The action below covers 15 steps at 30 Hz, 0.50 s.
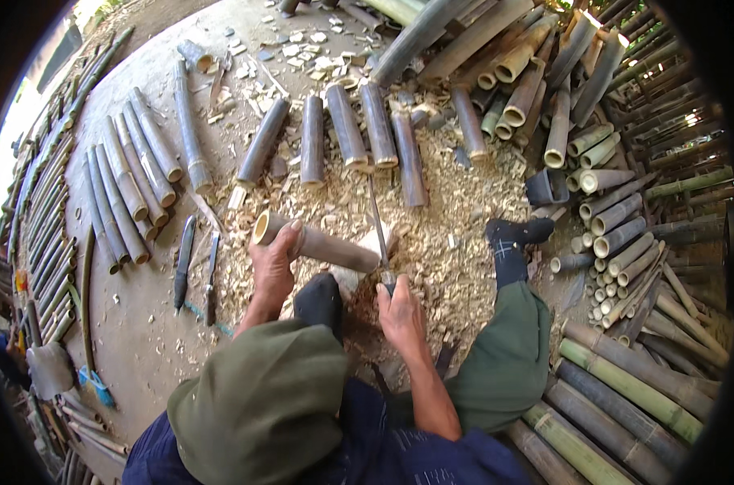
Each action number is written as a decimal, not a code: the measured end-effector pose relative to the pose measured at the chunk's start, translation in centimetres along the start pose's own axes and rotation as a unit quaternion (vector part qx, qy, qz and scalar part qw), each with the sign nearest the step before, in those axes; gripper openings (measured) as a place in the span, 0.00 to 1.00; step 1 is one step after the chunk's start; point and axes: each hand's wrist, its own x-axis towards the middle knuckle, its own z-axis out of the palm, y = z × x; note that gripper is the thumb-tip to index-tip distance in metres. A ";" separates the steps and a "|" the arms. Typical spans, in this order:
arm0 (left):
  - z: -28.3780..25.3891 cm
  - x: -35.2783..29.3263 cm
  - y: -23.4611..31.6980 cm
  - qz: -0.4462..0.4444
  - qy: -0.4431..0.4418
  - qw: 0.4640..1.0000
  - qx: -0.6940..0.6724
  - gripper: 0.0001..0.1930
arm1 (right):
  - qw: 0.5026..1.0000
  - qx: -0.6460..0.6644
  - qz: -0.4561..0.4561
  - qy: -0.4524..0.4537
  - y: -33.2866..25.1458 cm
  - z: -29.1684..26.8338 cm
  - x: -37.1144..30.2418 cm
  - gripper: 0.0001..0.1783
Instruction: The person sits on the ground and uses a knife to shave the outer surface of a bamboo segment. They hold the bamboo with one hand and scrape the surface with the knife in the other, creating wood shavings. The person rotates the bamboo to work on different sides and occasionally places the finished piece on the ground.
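My left hand (pixel 273 271) is closed around a bamboo section (pixel 334 248) near its open, hollow end. The section lies slanted across the space in front of me, its other end against a pale wooden block (pixel 351 279). In my right hand (pixel 402 317) is the dark handle of a long, narrow-bladed knife (pixel 378 222). Its blade points away from me, close beside the section's right end; whether they touch I cannot tell. My dark-socked left foot (pixel 318 299) rests just below the section.
Wood chips (pixel 456 234) cover the ground. Several cut bamboo sections (pixel 312 141) lie ahead, with longer ones (pixel 128 182) at the left. Two knives (pixel 184 267) lie left of my hand. Bamboo piles (pixel 617 218) and a dark plastic container (pixel 547 187) are at the right, near my outstretched right foot (pixel 512 242).
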 end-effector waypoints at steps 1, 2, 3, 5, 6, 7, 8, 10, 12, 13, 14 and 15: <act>0.6 0.2 -0.2 0.013 0.043 0.999 -0.001 0.20 | 0.999 0.036 -0.011 0.018 -2.2 -2.0 -0.1 0.18; 0.8 0.0 -0.6 0.016 0.052 0.998 0.008 0.19 | 0.997 0.071 -0.011 0.030 -3.8 -3.7 -1.1 0.17; 1.1 0.4 -0.4 0.027 0.060 0.998 0.018 0.19 | 0.993 0.111 -0.018 0.043 -4.7 -4.5 -1.4 0.17; 1.6 0.4 0.0 0.049 0.067 0.996 0.027 0.19 | 0.968 0.133 -0.138 0.161 -4.4 -4.1 -2.0 0.16; 2.2 0.2 0.2 0.056 0.062 0.996 0.026 0.19 | 0.968 0.132 -0.125 0.173 -2.3 -1.6 -1.6 0.17; 2.9 -0.4 -0.2 0.054 0.053 0.997 0.024 0.19 | 0.969 0.127 -0.105 0.186 0.7 1.5 -1.3 0.18; 3.9 -1.0 -0.2 0.044 0.049 0.998 0.012 0.19 | 0.996 0.027 0.088 -0.006 2.5 2.8 0.2 0.20; 4.3 -1.0 -0.4 0.082 0.007 0.996 0.024 0.19 | 0.994 -0.050 0.095 -0.028 4.7 3.0 1.0 0.21; 2.0 -1.3 1.2 0.078 0.016 0.993 0.083 0.18 | 0.995 0.002 0.078 -0.062 2.1 2.0 -0.3 0.20; 1.3 -1.2 1.1 0.071 0.001 0.996 0.051 0.18 | 0.996 0.022 0.069 -0.049 -0.5 -0.3 -0.4 0.20; 0.8 -0.8 0.6 0.070 -0.006 0.996 0.046 0.18 | 0.997 0.041 0.056 -0.028 -2.2 -2.2 -0.3 0.19; 0.3 -0.9 0.6 0.070 -0.008 0.996 0.047 0.18 | 0.997 0.079 0.006 0.021 -3.0 -3.0 -0.8 0.18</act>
